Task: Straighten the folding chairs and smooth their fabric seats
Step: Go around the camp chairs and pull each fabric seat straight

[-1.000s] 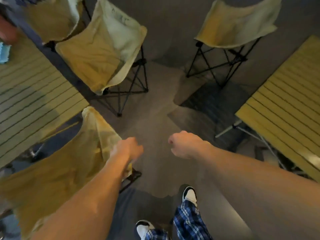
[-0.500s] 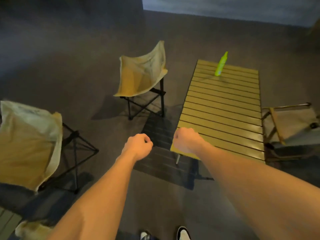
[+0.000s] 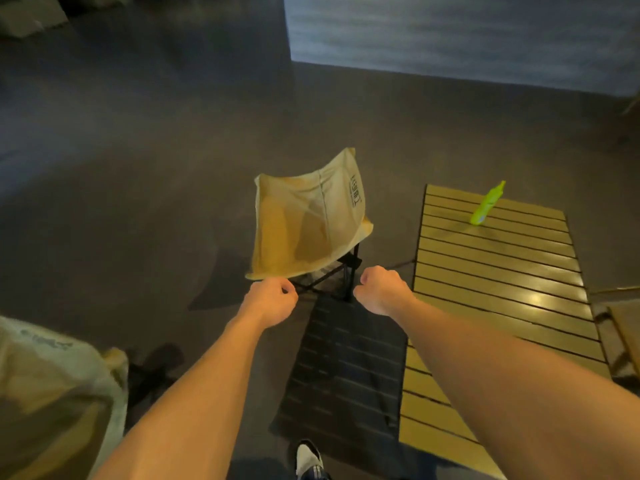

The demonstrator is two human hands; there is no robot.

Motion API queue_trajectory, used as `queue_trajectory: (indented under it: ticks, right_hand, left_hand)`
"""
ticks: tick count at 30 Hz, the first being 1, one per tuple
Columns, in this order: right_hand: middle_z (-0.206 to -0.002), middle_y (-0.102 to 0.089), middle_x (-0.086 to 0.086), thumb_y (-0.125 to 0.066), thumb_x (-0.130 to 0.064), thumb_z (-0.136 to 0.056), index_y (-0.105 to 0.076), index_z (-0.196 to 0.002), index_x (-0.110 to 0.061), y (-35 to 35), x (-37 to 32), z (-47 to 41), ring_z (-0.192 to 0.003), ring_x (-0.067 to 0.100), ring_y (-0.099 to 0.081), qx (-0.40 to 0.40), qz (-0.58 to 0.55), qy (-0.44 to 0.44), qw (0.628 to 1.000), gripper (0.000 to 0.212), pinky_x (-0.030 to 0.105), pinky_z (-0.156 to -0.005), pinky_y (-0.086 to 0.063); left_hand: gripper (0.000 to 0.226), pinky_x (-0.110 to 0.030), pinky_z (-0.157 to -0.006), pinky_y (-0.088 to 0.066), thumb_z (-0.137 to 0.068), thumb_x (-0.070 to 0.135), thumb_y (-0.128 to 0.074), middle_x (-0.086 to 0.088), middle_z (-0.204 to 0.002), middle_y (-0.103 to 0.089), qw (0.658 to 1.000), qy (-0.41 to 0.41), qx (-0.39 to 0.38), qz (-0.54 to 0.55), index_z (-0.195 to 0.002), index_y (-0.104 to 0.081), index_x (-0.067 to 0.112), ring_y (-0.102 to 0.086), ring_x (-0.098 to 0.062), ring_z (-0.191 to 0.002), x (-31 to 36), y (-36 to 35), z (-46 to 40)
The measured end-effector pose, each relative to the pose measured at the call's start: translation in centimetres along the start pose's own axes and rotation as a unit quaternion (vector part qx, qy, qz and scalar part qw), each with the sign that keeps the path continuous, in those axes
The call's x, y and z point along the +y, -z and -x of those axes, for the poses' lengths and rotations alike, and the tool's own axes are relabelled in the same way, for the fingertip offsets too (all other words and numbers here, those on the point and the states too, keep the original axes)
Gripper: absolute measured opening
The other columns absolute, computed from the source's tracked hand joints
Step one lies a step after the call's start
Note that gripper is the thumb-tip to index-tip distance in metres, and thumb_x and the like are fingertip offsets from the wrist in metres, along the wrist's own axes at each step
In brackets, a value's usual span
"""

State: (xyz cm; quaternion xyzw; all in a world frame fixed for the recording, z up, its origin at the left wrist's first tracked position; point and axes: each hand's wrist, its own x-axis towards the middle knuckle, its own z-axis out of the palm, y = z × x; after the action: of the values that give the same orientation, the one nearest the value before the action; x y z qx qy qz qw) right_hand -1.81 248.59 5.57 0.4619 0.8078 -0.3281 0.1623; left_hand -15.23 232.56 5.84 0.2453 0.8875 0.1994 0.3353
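Both fists, left hand [image 3: 273, 303] and right hand [image 3: 379, 289], are curled, each grip empty; the light folding chair [image 3: 308, 220] (beside the desk [image 3: 498, 271]) could tip if tugged unevenly.

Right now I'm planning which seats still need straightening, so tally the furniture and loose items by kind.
Fabric folding chairs: 2, one ahead, one at lower left
Slatted tables: 1
Green bottles: 1
Total: 4
A partly visible frame at the right edge is unclear.

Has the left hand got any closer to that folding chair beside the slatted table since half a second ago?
Yes. The left hand now sits at the folding chair seat's near edge; earlier bare floor lay between them. Contact unclear.
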Motion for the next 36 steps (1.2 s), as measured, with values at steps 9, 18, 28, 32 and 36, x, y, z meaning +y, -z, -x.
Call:
queue_trajectory:
  ticks: [9, 18, 28, 32, 36]
  right_hand:
    - [-0.103, -0.051, 0.007, -0.054, -0.030, -0.094, -0.049, -0.129, -0.013, 6.8, -1.2, -14.5, -0.092, 0.029, -0.060, 0.018, -0.065, -0.110, 0.992, 0.039, 0.039, -0.080, -0.057]
    - [-0.111, -0.057, 0.010, -0.062, -0.037, -0.087, -0.043, -0.125, -0.015, 9.5, -0.4, -32.9, -0.097, 0.032, -0.061, -0.023, -0.168, -0.148, 0.974, 0.048, 0.042, -0.078, -0.056]
    - [-0.129, -0.056, 0.014, -0.061, -0.039, -0.093, -0.040, -0.141, -0.012, 4.9, 0.0, -42.3, -0.113, 0.035, -0.058, -0.121, -0.156, -0.167, 0.966, 0.059, 0.040, -0.084, -0.051]
    - [-0.120, -0.060, 0.012, -0.062, -0.043, -0.092, -0.049, -0.130, -0.017, 4.4, 0.7, -44.1, -0.107, 0.036, -0.061, -0.105, -0.151, -0.184, 0.966, 0.048, 0.041, -0.080, -0.052]
    - [-0.116, -0.060, 0.013, -0.055, -0.028, -0.098, -0.057, -0.118, -0.011, 5.0, 0.5, -45.1, -0.102, 0.036, -0.061, -0.121, -0.098, -0.154, 0.976, 0.026, 0.040, -0.073, -0.049]
  left_hand:
    - [0.016, -0.038, -0.096, -0.050, -0.095, 0.028, -0.055, -0.002, -0.115, -0.066, 0.989, -0.080, -0.085, -0.086, -0.108, -0.061, 0.035, -0.062, -0.024, -0.104, 11.2, 1.8, -19.5]
    - [0.052, -0.040, -0.101, -0.048, -0.094, 0.006, -0.055, -0.007, -0.138, -0.056, 0.944, -0.162, -0.154, -0.242, -0.141, -0.049, 0.028, -0.055, -0.028, -0.122, 21.2, -3.2, -37.7]
    - [0.073, -0.057, -0.118, -0.013, -0.091, 0.019, -0.066, 0.001, -0.165, 0.006, 0.789, -0.248, -0.232, -0.512, -0.148, -0.032, 0.050, 0.013, -0.036, -0.149, 20.8, -9.0, -49.0]
    - [0.054, -0.067, -0.113, 0.003, -0.094, 0.041, -0.062, 0.002, -0.165, 0.016, 0.724, -0.268, -0.228, -0.593, -0.141, -0.039, 0.054, 0.026, -0.041, -0.145, 20.7, -10.8, -50.9]
    - [0.044, -0.070, -0.111, 0.009, -0.099, 0.045, -0.049, 0.004, -0.166, 0.001, 0.655, -0.319, -0.222, -0.647, -0.143, -0.041, 0.048, 0.027, -0.037, -0.146, 21.6, -11.0, -52.2]
